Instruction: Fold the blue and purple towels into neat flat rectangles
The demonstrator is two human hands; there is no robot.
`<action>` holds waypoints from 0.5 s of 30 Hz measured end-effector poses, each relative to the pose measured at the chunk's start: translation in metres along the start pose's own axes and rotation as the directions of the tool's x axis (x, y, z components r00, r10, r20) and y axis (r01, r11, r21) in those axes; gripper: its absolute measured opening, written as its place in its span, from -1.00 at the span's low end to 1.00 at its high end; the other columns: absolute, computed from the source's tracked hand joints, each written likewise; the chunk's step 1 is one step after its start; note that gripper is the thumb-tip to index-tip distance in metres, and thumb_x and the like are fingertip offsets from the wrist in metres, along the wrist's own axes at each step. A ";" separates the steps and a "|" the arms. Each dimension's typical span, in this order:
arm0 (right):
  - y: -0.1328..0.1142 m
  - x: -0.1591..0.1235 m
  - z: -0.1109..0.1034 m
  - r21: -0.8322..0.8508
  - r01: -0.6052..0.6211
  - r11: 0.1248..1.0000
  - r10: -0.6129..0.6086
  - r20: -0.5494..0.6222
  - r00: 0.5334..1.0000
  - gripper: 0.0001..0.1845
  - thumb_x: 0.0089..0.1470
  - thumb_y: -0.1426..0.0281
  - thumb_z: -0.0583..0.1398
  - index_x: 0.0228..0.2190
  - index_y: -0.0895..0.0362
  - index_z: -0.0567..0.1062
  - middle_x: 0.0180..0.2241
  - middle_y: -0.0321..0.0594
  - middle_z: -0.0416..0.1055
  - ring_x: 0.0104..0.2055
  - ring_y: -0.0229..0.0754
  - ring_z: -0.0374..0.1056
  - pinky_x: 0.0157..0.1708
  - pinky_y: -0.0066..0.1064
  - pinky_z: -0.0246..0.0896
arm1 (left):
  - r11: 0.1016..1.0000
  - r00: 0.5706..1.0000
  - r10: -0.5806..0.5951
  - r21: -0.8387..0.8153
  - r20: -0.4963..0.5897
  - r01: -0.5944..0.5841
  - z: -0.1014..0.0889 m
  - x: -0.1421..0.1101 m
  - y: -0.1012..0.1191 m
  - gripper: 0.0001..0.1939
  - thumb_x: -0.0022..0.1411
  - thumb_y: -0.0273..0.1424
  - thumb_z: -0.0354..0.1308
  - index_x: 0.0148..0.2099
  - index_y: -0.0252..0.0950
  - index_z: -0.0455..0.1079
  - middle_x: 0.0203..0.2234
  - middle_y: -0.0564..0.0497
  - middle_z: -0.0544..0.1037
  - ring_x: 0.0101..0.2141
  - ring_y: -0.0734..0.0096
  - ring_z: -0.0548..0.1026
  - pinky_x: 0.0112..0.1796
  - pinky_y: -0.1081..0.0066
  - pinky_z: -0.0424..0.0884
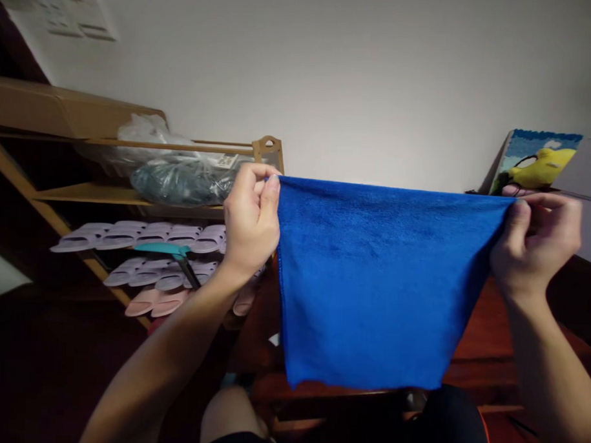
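Far left of the blue cloth [375, 282] we see a wooden rack [97, 194]. A brown box [61, 110] sits on its top, and a shiny see-through bag [180, 179] lies to the box's right, also left of the cloth. Lower down are rows of pale slippers [154, 236] (and some pink slippers [157, 301] too). Next, our left hand [251, 223] is at the cloth's top left corner, its grip pinching that corner between thumb and finger. The blue cloth hangs down between our two hands, its top edge pulled nearly straight. Behind and below it is a red-brown surface [485, 331]. Our right hand [540, 243] has its grip pinching the cloth's top right corner. Behind that corner stands a bright picture [540, 162] with a yellow shape.
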State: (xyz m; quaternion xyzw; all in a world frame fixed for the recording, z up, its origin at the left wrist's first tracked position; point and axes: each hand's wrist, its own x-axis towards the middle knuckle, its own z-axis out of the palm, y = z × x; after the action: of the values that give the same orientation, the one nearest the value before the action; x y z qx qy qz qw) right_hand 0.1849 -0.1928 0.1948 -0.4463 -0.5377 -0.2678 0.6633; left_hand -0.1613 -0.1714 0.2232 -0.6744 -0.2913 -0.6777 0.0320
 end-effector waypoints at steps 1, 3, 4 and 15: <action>0.002 -0.004 0.001 -0.014 -0.011 1.000 0.011 0.014 1.000 -0.78 0.20 0.27 0.03 -0.20 0.13 0.35 -0.30 -0.16 0.36 -0.26 -0.21 0.36 -0.25 -0.31 0.25 | 1.000 0.999 -0.028 -0.007 0.024 0.028 0.001 -0.003 -0.006 -0.89 0.32 -0.32 0.02 -0.27 -0.23 0.25 -0.66 0.20 0.06 -0.68 0.58 0.04 -0.65 0.46 -0.04; 0.008 -0.012 0.006 -0.039 -0.036 0.999 0.038 0.060 0.997 -0.79 0.17 0.27 0.06 -0.27 0.14 0.38 -0.37 -0.20 0.37 -0.35 -0.25 0.34 -0.33 -0.38 0.23 | 0.995 0.992 -0.102 -0.015 0.078 0.104 0.005 -0.010 -0.023 -0.87 0.31 -0.31 0.01 -0.27 -0.24 0.25 -0.67 0.20 0.08 -0.68 0.58 0.06 -0.65 0.49 -0.03; 0.013 -0.017 0.010 -0.050 -0.052 0.997 0.057 0.106 0.993 -0.79 0.17 0.26 0.07 -0.29 0.14 0.38 -0.40 -0.22 0.38 -0.38 -0.26 0.33 -0.36 -0.40 0.22 | 0.989 0.984 -0.143 -0.015 0.105 0.145 0.007 -0.015 -0.034 -0.87 0.31 -0.31 0.00 -0.28 -0.25 0.25 -0.66 0.20 0.10 -0.67 0.58 0.08 -0.65 0.51 -0.01; 0.110 -0.087 0.080 0.004 -0.306 0.952 0.216 0.700 0.681 -0.65 0.10 0.09 0.04 -0.38 0.13 0.37 -0.43 -0.23 0.39 -0.43 -0.25 0.30 -0.38 -0.41 0.20 | 0.840 0.737 -0.540 0.210 0.406 0.500 0.047 -0.073 -0.163 -0.85 0.26 -0.31 -0.12 -0.30 -0.23 0.19 -0.67 0.19 0.27 -0.69 0.52 0.28 -0.63 0.54 0.19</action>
State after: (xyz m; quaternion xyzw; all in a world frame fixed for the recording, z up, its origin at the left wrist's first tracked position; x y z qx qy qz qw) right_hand 0.2141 -0.0826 0.0800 -0.5449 -0.6918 0.0485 0.4713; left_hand -0.1841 -0.0418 0.0944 -0.7017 -0.4965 -0.4713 -0.1973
